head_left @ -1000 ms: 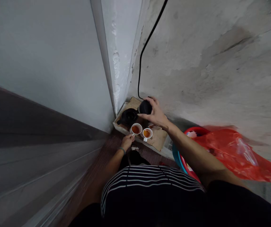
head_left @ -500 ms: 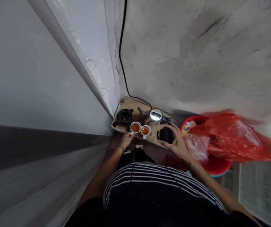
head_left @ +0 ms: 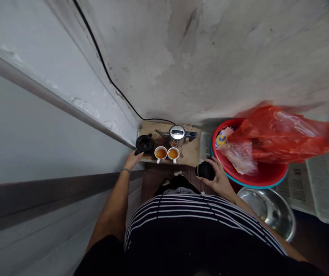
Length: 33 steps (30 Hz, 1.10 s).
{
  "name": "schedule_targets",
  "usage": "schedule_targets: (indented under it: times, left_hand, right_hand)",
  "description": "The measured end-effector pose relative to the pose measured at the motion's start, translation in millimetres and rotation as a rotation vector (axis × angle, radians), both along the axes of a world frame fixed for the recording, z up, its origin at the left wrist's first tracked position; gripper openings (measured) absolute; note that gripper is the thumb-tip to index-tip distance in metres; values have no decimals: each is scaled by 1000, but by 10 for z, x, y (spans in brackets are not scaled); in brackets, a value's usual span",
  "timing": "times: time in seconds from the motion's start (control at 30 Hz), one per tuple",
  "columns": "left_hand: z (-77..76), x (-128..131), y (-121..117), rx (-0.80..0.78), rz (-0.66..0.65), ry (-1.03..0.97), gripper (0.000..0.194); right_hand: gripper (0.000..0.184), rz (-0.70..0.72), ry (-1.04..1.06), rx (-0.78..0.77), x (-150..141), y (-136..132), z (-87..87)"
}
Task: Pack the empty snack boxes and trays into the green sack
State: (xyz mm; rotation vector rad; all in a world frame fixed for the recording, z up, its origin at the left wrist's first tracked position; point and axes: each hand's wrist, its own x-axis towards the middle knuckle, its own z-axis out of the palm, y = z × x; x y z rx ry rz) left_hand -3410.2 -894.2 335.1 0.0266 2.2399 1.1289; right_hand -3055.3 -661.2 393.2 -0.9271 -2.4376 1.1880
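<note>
My right hand (head_left: 218, 178) is closed round a small black round container (head_left: 205, 171), held low beside the red basin (head_left: 249, 177). My left hand (head_left: 132, 158) reaches to the black pot (head_left: 144, 144) on the cardboard sheet (head_left: 191, 153), its fingers touching the pot's handle; I cannot see whether they grip it. Two white cups of amber tea, the left cup (head_left: 161, 153) and the right cup (head_left: 173, 154), stand side by side at the cardboard's front edge. Behind them sits a steel electric kettle (head_left: 177, 135) with a black handle.
A black cable (head_left: 109, 80) runs down the wall to the kettle. The red basin holds a red plastic bag (head_left: 285, 132) and paper scraps. A steel bowl (head_left: 270, 209) lies on the floor at right, newspaper (head_left: 322, 184) beyond it. Walls close in on the left and behind.
My right hand carried the black container from above the cardboard to the right and down beside the basin. My left hand left the left cup and moved to the black pot.
</note>
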Motion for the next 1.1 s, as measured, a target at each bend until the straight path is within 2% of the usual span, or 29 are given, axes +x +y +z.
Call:
schedule_targets:
  times: [0.1, 0.23, 0.33, 0.43, 0.63, 0.77, 0.87, 0.97, 1.1]
  left_hand:
    - [8, -53, 67, 34, -17, -162, 32]
    - [62, 23, 99, 61, 5, -157, 48]
    - [175, 32, 91, 43, -7, -125, 61]
    - [390, -24, 47, 10, -55, -95, 65]
    - [994, -93, -56, -97, -212, -77, 55]
    - [1231, -30, -21, -176, -335, -62, 52]
    - [1273, 32, 50, -253, -457, -9, 50]
    - [1257, 68, 148, -406, -589, 75, 43]
    - [1213, 67, 316, -582, -689, 106, 34]
  right_hand:
    - [78, -18, 22, -11, 87, -48, -32]
    - [73, -61, 37, -19, 193, -58, -48]
    - [73, -78, 35, -37, 250, -29, -73]
    - [72, -80, 34, -58, 250, 14, -98]
    - [73, -84, 34, -125, 76, 74, -99]
    - [75, -72, 76, -161, -43, 108, -91]
    - [76, -66, 92, -184, -78, 139, -101]
    - [77, -66, 94, -187, -66, 172, -117]
    - [77, -72, 100, -187, 1, 214, -137]
